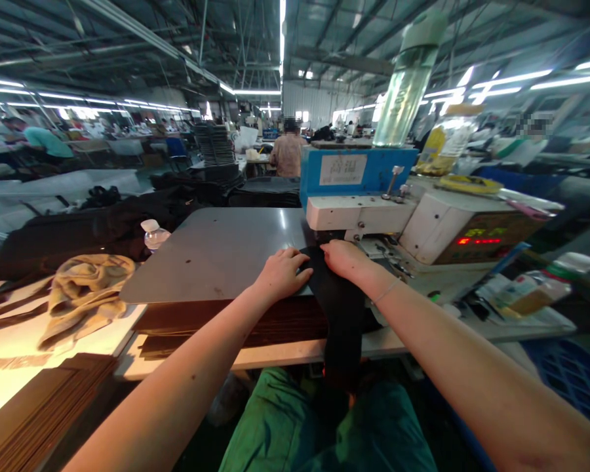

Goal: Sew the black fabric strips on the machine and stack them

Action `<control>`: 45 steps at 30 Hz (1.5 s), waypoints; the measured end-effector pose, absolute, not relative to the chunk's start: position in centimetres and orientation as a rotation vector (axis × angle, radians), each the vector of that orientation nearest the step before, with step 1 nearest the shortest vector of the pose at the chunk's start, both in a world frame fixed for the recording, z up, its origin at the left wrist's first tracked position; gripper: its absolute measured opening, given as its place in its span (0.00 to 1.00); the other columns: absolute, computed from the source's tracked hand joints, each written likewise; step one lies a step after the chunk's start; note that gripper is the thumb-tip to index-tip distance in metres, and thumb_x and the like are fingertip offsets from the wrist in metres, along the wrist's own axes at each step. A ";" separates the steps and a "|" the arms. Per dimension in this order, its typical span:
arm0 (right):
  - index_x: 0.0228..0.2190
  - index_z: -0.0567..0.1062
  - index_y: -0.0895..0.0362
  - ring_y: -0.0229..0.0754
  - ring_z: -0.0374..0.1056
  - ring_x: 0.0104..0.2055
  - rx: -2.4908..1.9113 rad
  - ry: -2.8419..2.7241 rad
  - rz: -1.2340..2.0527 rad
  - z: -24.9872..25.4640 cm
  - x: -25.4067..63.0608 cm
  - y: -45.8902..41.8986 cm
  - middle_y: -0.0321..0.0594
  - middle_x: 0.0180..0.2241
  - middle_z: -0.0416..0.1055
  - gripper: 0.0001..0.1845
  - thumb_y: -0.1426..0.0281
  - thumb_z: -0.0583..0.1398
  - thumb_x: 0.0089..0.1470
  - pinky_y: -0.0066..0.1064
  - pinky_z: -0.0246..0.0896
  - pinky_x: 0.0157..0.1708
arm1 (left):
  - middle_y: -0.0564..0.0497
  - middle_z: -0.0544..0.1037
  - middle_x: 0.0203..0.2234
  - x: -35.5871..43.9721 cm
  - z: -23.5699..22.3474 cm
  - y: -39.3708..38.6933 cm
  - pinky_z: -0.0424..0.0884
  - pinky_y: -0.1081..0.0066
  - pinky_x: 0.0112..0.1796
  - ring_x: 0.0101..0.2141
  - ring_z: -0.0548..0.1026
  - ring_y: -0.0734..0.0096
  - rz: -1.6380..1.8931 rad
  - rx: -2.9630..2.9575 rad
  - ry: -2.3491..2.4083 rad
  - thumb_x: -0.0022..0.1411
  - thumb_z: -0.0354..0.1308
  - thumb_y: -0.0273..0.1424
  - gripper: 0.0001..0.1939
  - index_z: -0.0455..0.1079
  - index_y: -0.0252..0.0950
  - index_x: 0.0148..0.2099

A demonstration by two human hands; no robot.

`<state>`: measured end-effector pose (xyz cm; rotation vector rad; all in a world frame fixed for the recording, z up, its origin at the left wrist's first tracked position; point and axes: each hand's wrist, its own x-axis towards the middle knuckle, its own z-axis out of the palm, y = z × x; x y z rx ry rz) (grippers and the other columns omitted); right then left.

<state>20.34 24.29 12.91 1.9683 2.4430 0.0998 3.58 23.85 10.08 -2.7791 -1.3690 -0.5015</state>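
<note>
Lengthwise, in the hall, black cloth is draped from surface to lap, pinched by right hand, left hand spread.

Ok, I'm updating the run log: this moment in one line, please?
left hand: on black fabric; right hand: on fabric, near machine head; fabric: draped over table edge

The metal plate lies before the person, the sewing machine at its right, and a strip of fabric runs from the plate's right end down over the table's near edge. Left of the plate, a cloth lies beyond a stack of flat pieces; behind it, as best I can tell, sit piles of fabric.
</note>
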 end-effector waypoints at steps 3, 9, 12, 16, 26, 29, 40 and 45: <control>0.43 0.73 0.60 0.45 0.69 0.41 1.986 2.464 0.103 12.9 20.3 24.4 0.50 0.40 0.73 0.19 0.76 0.47 0.55 0.31 0.61 0.39 | 0.47 0.68 0.46 3.6 10.2 24.0 0.65 0.63 0.45 0.46 0.66 0.60 -0.484 -2.776 -1.380 0.61 0.47 0.41 0.19 0.66 0.41 0.50; 0.42 0.73 0.62 0.44 0.68 0.42 2.011 2.526 0.144 12.5 20.4 24.6 0.51 0.42 0.72 0.18 0.76 0.49 0.55 0.29 0.59 0.41 | 0.47 0.68 0.47 3.6 10.2 24.2 0.63 0.64 0.46 0.46 0.66 0.61 -0.482 -2.774 -1.383 0.62 0.46 0.41 0.19 0.66 0.40 0.50; 0.42 0.74 0.62 0.45 0.68 0.41 2.044 2.542 0.171 12.3 20.5 24.5 0.50 0.42 0.71 0.18 0.75 0.48 0.55 0.30 0.59 0.41 | 0.47 0.67 0.47 3.7 10.2 24.3 0.63 0.64 0.46 0.46 0.66 0.61 -0.475 -2.769 -1.393 0.62 0.46 0.41 0.19 0.66 0.40 0.51; 0.43 0.73 0.63 0.45 0.68 0.41 2.090 2.544 0.189 12.0 20.5 24.6 0.51 0.43 0.71 0.18 0.75 0.48 0.56 0.30 0.59 0.41 | 0.47 0.68 0.47 3.8 10.2 24.6 0.63 0.64 0.47 0.46 0.66 0.61 -0.462 -2.765 -1.393 0.62 0.46 0.41 0.19 0.66 0.39 0.51; 0.40 0.74 0.60 0.43 0.68 0.39 2.202 2.531 0.215 11.2 20.8 24.9 0.48 0.39 0.72 0.16 0.70 0.50 0.56 0.29 0.58 0.38 | 0.47 0.67 0.48 3.7 9.9 25.2 0.62 0.64 0.48 0.47 0.65 0.61 -0.470 -2.767 -1.385 0.62 0.45 0.42 0.21 0.65 0.40 0.53; 0.41 0.73 0.59 0.43 0.68 0.40 2.211 2.538 0.217 11.1 20.8 24.8 0.47 0.40 0.72 0.16 0.70 0.50 0.56 0.29 0.58 0.39 | 0.47 0.67 0.48 3.7 10.0 25.3 0.62 0.63 0.48 0.47 0.65 0.61 -0.462 -2.780 -1.366 0.62 0.45 0.44 0.21 0.65 0.41 0.53; 0.41 0.73 0.58 0.42 0.68 0.40 2.268 2.540 0.214 10.7 20.8 24.4 0.45 0.41 0.72 0.16 0.69 0.50 0.57 0.28 0.58 0.37 | 0.49 0.67 0.47 3.7 10.0 25.5 0.63 0.62 0.46 0.48 0.64 0.61 -0.478 -2.778 -1.394 0.61 0.45 0.46 0.21 0.65 0.45 0.53; 0.41 0.73 0.58 0.42 0.67 0.40 2.263 2.551 0.207 10.6 20.8 24.4 0.45 0.41 0.72 0.16 0.69 0.49 0.57 0.28 0.58 0.38 | 0.50 0.67 0.47 3.7 9.9 25.3 0.63 0.62 0.46 0.48 0.64 0.61 -0.495 -2.772 -1.387 0.62 0.44 0.45 0.21 0.65 0.45 0.52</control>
